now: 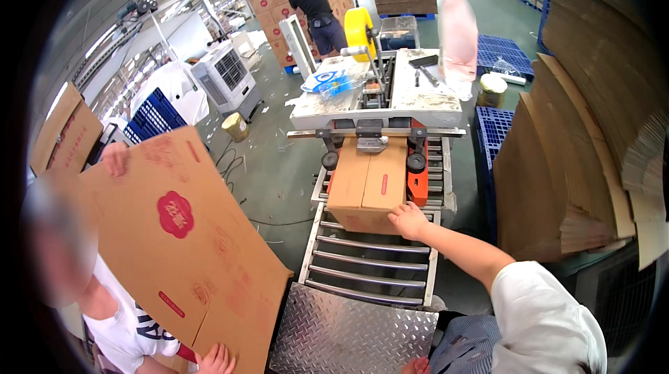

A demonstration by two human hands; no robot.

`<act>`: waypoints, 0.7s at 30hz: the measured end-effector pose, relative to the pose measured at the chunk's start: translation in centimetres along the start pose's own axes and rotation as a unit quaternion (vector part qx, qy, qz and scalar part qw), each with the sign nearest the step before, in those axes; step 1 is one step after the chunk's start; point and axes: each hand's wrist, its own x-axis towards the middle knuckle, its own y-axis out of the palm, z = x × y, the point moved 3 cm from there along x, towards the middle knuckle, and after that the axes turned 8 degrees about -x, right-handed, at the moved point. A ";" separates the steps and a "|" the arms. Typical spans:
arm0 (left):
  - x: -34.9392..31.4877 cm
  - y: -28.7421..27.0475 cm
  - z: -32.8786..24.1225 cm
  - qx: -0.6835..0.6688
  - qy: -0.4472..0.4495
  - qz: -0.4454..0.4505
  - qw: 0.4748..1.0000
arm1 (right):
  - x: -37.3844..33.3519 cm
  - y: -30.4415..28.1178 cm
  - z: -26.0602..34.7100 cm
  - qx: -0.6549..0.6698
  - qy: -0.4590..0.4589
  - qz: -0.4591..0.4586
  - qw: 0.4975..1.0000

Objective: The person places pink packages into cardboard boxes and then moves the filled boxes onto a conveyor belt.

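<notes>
We have our right hand (408,222) against the near right corner of the box (366,182), fingers unclenched and touching the cardboard rather than wrapped round it. The box lies on the rollers (369,261), flaps folded down on top, its far end under the machine (425,99) that carries a yellow roll (359,34). Of our left hand (417,365) we see only a few fingers at the lower edge, so we cannot tell whether it grips anything. A metal plate (348,332) lies nearer us than the rollers. At our left, a co-worker (115,322) holds a large carton (230,235).
</notes>
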 end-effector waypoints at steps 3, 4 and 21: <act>-7.8 -2.5 2.3 0.119 0.041 -0.075 0.989 | -8.4 -4.7 0.2 0.060 -0.036 0.031 0.997; -10.2 -1.8 1.6 0.139 0.039 -0.074 0.987 | -11.4 -6.5 0.1 0.088 -0.046 0.036 0.994; -53.2 25.0 -35.3 0.348 -0.205 0.060 0.913 | -56.5 -49.9 -22.2 -0.341 0.391 -0.565 0.641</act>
